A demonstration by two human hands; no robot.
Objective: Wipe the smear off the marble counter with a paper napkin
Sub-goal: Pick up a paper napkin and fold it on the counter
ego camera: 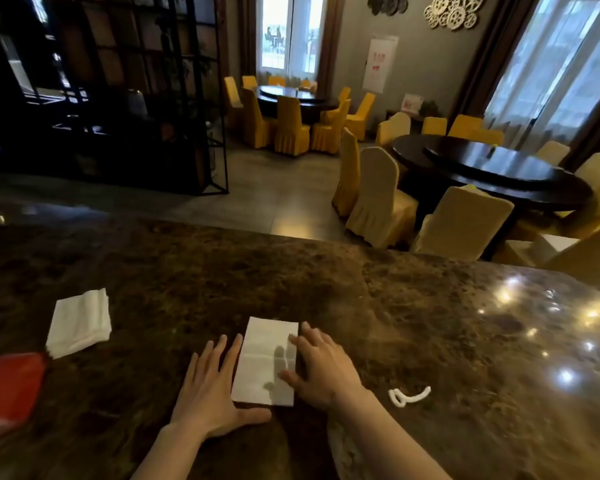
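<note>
Five items on or at one surface, largest first:

- Worktop: dark brown mottled marble, glossy, with ceiling lights mirrored toward its right end. Its far edge runs across the middle of the view; beyond it, a dining room with round dark tables and covered chairs.
- Red object: at the near left edge of the worktop, cut off by the frame; what it is cannot be told.
- Paper napkin: white, folded to a flat rectangle, lying near the near edge at the middle of the worktop, long side running away from the person. Finger shadows fall on its right half.
- Stack of napkins: white, folded, layered edges showing; toward the left of the worktop, just beyond the red object and well apart from the single napkin.
- Smear: a thin white looping squiggle on the marble, to the right of the right hand, near the near edge, untouched by napkin or hand.

Hands:
- Left hand: flat, palm down, fingers spread wide, resting on the marble against the napkin's left edge, thumb lying under its near corner. Grips nothing.
- Right hand: palm down, fingers spread, fingertips and thumb pressing on the napkin's right edge. Nothing is clasped.
</note>
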